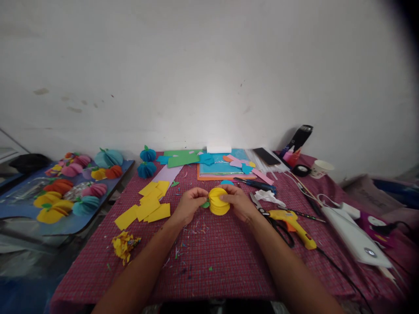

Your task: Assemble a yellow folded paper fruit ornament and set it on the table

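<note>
Over the middle of the table, my right hand (pixel 240 201) grips a yellow paper pumpkin (pixel 218 205) made of round folded layers, with the thumb on its side. My left hand (pixel 191 203) is closed in a pinch at the pumpkin's left side, where a small green paper leaf (pixel 205 204) shows under the fingertips. Whether the leaf is joined to the pumpkin cannot be made out. Left of my hands lie yellow paper rectangles (pixel 149 207) and a crumpled yellow paper ball (pixel 123 246). Scissors (pixel 279 231) and a yellow glue gun (pixel 293 224) rest to the right.
Finished paper pumpkins (pixel 52 211) crowd a blue side table (pixel 113 192). Two blue ones (pixel 147 169) stand at the back left of the checked cloth (pixel 209 279). Coloured sheets (pixel 183 160), a phone (pixel 266 156), a paper cup (pixel 321 169) and a white power bank (pixel 355 235) also lie around.
</note>
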A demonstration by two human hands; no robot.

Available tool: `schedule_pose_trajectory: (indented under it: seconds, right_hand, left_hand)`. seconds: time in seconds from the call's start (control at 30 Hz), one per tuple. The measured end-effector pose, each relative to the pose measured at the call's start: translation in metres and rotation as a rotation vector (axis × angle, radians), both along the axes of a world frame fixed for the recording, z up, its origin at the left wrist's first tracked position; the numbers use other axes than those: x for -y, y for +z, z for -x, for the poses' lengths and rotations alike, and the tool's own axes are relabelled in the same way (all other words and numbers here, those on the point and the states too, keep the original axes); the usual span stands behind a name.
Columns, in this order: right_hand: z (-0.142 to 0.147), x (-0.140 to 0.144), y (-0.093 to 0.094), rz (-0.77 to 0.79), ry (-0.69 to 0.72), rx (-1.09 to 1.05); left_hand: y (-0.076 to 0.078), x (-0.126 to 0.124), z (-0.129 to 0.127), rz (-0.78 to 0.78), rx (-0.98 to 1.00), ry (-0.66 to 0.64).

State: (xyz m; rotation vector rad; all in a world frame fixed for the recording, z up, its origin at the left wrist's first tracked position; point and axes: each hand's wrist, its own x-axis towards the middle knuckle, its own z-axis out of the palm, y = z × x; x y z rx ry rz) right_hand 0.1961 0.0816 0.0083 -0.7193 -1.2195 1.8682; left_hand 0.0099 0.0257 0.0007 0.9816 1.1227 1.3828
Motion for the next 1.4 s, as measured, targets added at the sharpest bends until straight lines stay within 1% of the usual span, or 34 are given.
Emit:
schedule_pose_trajectory:
  seconds: [0.2, 0.43, 0.57, 0.73, 0.87, 1.07, 1.23, 1.4]
  right_hand:
    - [0.0014, 0.0012, 0.0010, -0.020, -0.048, 0.037]
    - [0.0020, 0.0000, -0.0019, -0.022, -0.070, 0.054]
    - [0.0015, 0.0000, 0.0000, -0.030, -0.073, 0.060]
    - [0.0006, -0.0006, -0.0006, -0.029, -0.075, 0.068]
    - [-0.0018, -0.0018, -0.0012, -0.044, -0.070, 0.046]
    - [-0.0034, -0.0039, -0.0010, -0.041, -0.107, 0.046]
    - [-0.0039, -0.0042, -0.0009, -0.051, -0.105, 0.036]
    - [-0.0044, -0.0039, 0.0017, -0.034, -0.104, 0.025]
  left_hand:
    - [-0.0020, 0.0000, -0.0002, -0.015, -0.069, -0.014]
    - [-0.0053, -0.0017, 0.0011, -0.048, -0.187, 0.025]
    - [-0.0068, -0.0023, 0.0014, -0.053, -0.174, 0.005]
    - [-0.0049, -0.0015, 0.0011, -0.048, -0.181, 0.012]
    - [-0.0067, -0.0015, 0.0022, -0.061, -0.182, -0.024]
    - [-0.0099, -0.0024, 0.0044, -0.065, -0.263, 0.043]
    - [-0.0097, -0.0028, 0.0044, -0.059, -0.295, 0.016]
    - [-0.0065, -0.0021, 0.0042, -0.061, -0.299, 0.024]
